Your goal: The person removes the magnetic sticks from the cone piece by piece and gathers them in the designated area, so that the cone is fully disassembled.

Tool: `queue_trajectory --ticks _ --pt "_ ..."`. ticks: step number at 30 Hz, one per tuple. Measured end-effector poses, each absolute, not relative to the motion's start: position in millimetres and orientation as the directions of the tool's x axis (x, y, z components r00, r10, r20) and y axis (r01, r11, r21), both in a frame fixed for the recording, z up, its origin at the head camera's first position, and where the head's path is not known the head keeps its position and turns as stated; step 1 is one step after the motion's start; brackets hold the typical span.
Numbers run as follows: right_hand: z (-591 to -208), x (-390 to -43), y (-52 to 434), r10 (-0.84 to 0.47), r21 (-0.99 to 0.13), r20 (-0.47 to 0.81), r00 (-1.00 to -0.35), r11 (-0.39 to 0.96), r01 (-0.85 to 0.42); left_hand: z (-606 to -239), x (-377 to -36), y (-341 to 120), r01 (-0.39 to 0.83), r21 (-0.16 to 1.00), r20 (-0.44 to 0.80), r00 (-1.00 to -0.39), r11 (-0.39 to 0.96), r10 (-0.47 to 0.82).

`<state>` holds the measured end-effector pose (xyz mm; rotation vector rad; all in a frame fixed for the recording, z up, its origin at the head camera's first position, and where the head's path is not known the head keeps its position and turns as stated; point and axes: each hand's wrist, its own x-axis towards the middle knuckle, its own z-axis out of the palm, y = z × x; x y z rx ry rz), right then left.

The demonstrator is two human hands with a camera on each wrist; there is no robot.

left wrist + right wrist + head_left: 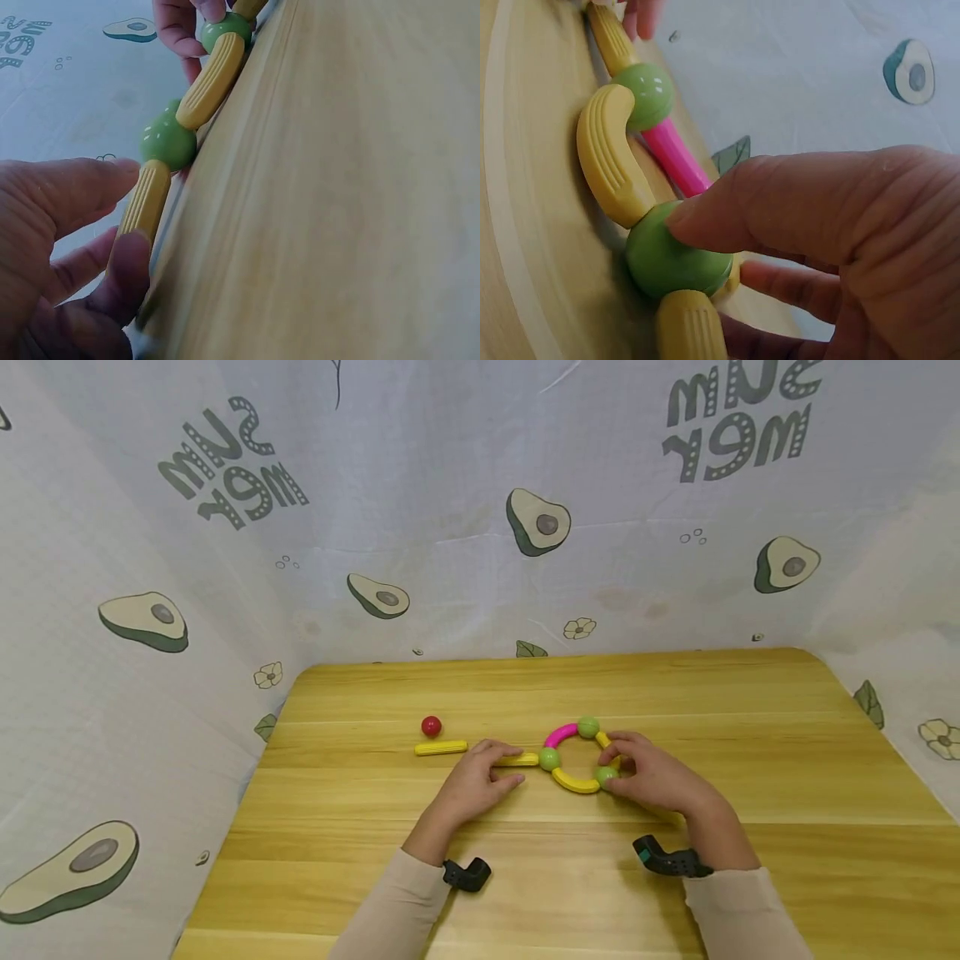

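A ring of toy pieces lies on the wooden table (pixel 750 735): a pink curved piece (pixel 559 736), a yellow curved piece (pixel 576 782) and three green balls, one at the top (pixel 588 727). My left hand (pixel 512 765) pinches a straight yellow stick (pixel 522 760) that joins the ring's left green ball (pixel 550 759); thumb and finger close round this stick (pixel 144 202) in the left wrist view. My right hand (pixel 611 768) pinches the ring's right green ball (pixel 606 774), and its thumb presses that ball (pixel 667 259). Another yellow piece (pixel 690 326) runs under the fingers.
A loose yellow stick (pixel 441 747) and a red ball (pixel 431 726) lie left of my left hand. Avocado-print cloth (pixel 480 527) walls the table at the back and both sides. Bare wood spreads in front and to the right.
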<state>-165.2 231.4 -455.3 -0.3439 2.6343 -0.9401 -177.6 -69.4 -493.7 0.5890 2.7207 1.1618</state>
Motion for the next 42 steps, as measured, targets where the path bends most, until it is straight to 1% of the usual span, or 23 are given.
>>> queue_trajectory --ticks 4,7,9,12,14,16,19,21,24,27,30,36,42 --pt "-458.4 -168.4 239.1 -0.325 -0.676 -0.210 -0.922 0.729 -0.103 -493.1 -177.9 -71.7 0.291 0.671 0.020 -0.927 0.682 0.375" --pt "-457.9 -169.3 240.2 -0.298 -0.664 -0.182 -0.937 0.741 -0.107 -493.6 -179.3 -75.0 0.281 0.645 0.004 -0.931 0.710 0.365" --pt "-457.5 -169.5 237.3 -0.269 -0.641 -0.130 -0.954 0.757 -0.126 -494.5 -180.6 -77.4 0.279 0.642 -0.008 -0.929 0.714 0.371" --pt "-459.0 -169.9 228.2 -0.255 -0.607 0.004 -0.967 0.767 -0.205 -495.8 -182.7 -80.5 0.277 0.661 -0.024 -0.921 0.697 0.389" --pt "-462.2 -170.2 219.0 -0.273 -0.590 0.080 -0.959 0.762 -0.267 -496.5 -184.0 -82.7 0.273 0.677 -0.032 -0.917 0.684 0.397" --pt "-466.8 -170.5 209.0 -0.312 -0.580 0.120 -0.942 0.748 -0.322 -497.0 -184.9 -84.4 0.276 0.692 -0.029 -0.913 0.667 0.407" --pt "-474.6 -168.9 194.8 -0.358 -0.559 0.114 -0.927 0.748 -0.358 -497.8 -185.4 -86.5 0.284 0.712 -0.018 -0.907 0.642 0.420" --pt "-478.9 -167.3 187.1 -0.368 -0.518 0.118 -0.922 0.769 -0.374 -498.8 -185.6 -88.1 0.275 0.736 -0.019 -0.905 0.618 0.425" --pt "-483.8 -165.6 178.7 -0.362 -0.444 0.141 -0.922 0.809 -0.386 -500.4 -186.2 -91.4 0.233 0.781 -0.043 -0.905 0.579 0.422" --pt "-487.1 -166.2 174.2 -0.359 -0.404 0.173 -0.917 0.823 -0.398 -501.9 -187.0 -94.7 0.194 0.812 -0.069 -0.905 0.550 0.420" --pt "-487.6 -166.9 173.5 -0.356 -0.399 0.187 -0.916 0.824 -0.402 -502.8 -188.6 -96.4 0.192 0.826 -0.068 -0.899 0.529 0.432" --pt "-485.8 -166.9 175.6 -0.331 -0.382 0.205 -0.921 0.839 -0.386 -505.6 -189.3 -102.1 0.226 0.853 -0.021 -0.886 0.470 0.464" --pt "-485.1 -165.0 180.4 -0.292 -0.382 0.187 -0.938 0.858 -0.344 -506.5 -182.8 -109.9 0.201 0.874 -0.013 -0.900 0.442 0.436"
